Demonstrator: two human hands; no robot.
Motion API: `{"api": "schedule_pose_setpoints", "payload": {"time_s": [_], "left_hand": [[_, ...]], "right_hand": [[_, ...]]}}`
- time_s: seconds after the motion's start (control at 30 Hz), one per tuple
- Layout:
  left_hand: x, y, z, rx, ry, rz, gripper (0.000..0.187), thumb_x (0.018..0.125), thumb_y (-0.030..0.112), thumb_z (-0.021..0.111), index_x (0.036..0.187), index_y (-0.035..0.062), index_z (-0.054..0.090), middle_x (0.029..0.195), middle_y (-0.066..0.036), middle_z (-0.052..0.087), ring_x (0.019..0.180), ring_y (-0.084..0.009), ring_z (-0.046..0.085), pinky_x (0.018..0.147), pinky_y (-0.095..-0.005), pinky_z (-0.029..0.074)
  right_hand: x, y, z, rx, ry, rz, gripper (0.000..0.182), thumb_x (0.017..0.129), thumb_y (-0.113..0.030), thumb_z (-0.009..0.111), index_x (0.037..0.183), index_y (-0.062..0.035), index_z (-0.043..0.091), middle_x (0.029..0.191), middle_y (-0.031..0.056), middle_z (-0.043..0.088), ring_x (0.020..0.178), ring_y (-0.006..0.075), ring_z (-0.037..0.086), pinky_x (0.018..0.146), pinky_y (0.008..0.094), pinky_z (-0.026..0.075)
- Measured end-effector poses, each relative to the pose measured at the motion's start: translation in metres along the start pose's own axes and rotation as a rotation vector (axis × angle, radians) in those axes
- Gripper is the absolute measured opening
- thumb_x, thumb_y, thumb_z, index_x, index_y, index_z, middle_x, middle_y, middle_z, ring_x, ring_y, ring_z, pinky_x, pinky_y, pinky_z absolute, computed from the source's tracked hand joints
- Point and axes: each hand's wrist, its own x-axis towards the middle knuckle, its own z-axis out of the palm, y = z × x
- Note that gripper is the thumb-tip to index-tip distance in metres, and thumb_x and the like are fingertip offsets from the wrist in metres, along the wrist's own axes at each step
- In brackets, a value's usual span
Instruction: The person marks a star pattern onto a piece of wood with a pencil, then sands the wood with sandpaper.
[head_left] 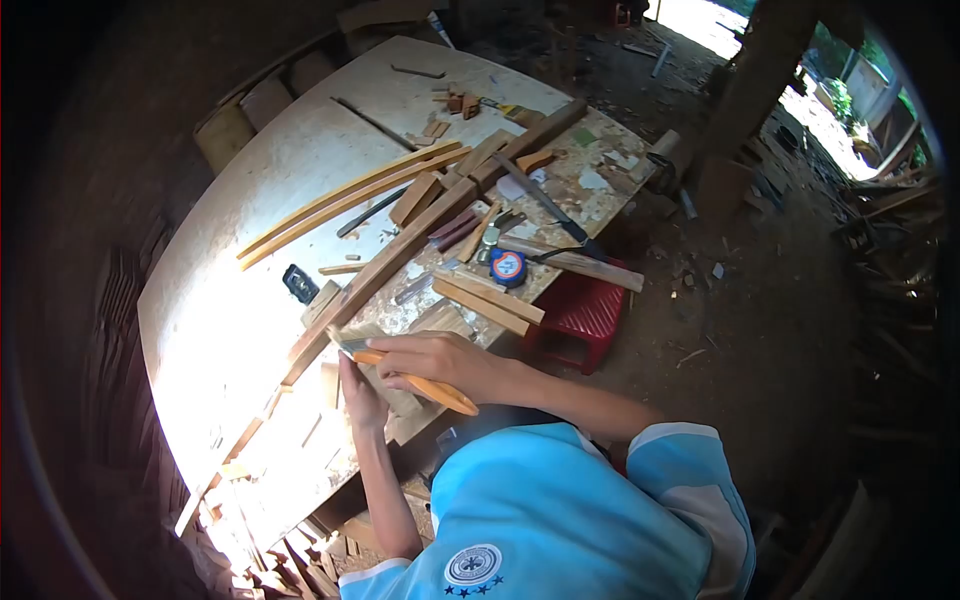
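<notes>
My right hand (435, 358) is closed around a paintbrush (448, 397) with an orange handle. Its pale bristles point up and left, over the near edge of the worktable (215, 260). Just below the bristles is my left hand (364, 402), its fingers raised and drawn together close to the brush's metal band. Whatever those fingers grip is hidden. Beside both hands lies a pale wood block (400, 400), partly covered by them. A long wooden bar (400, 245) crosses the table beyond the hands.
A blue tape measure (508, 267), a hammer (545, 205), short wood strips (488, 302) and a black object (299, 283) lie on the table. Two long thin strips (350, 195) rest farther back. A red plastic stool (585, 320) stands by the table's right edge.
</notes>
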Motion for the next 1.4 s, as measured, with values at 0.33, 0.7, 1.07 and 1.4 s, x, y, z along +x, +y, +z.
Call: {"api": "schedule_pose_setpoints", "payload": {"time_s": [0.33,0.7,1.07,1.4], "left_hand": [[-0.009,0.019,-0.003,-0.138,0.263,0.050,0.071,0.095,0.062,0.014,0.123,0.0059,0.049,0.084,-0.004,0.055,0.077,-0.0143,0.053,0.069,-0.0280,0.045],[0.000,-0.001,-0.050,-0.210,0.033,0.110,0.064,0.096,0.056,0.023,0.121,0.0028,0.048,0.098,-0.006,0.055,0.085,-0.0173,0.054,0.077,-0.0312,0.047],[-0.022,-0.016,-0.079,-0.309,0.043,0.174,0.042,0.095,0.035,0.031,0.117,0.0055,0.051,0.097,-0.005,0.054,0.086,-0.0158,0.053,0.078,-0.0330,0.046],[-0.058,-0.013,-0.196,-0.308,0.766,0.113,0.036,0.095,0.028,0.041,0.116,0.0015,0.055,0.090,-0.008,0.063,0.078,-0.0164,0.059,0.073,-0.0315,0.049]], "right_hand": [[-0.003,-0.011,0.014,0.211,-0.149,0.202,0.009,0.086,-0.011,0.061,0.091,-0.0037,0.057,0.085,0.0123,0.062,0.077,0.0301,0.062,0.069,0.0360,0.049],[0.002,-0.004,0.025,0.237,-0.321,0.218,0.007,0.082,-0.004,0.063,0.088,-0.0030,0.060,0.093,0.0126,0.065,0.086,0.0270,0.064,0.073,0.0350,0.050],[-0.004,-0.002,0.029,0.398,-0.743,0.357,0.011,0.085,-0.010,0.061,0.093,-0.0030,0.061,0.092,0.0108,0.065,0.080,0.0213,0.064,0.072,0.0323,0.049],[-0.021,0.024,0.001,0.162,-0.370,0.694,0.014,0.082,-0.011,0.064,0.091,-0.0003,0.063,0.095,0.0109,0.065,0.091,0.0187,0.062,0.079,0.0294,0.047]]}}
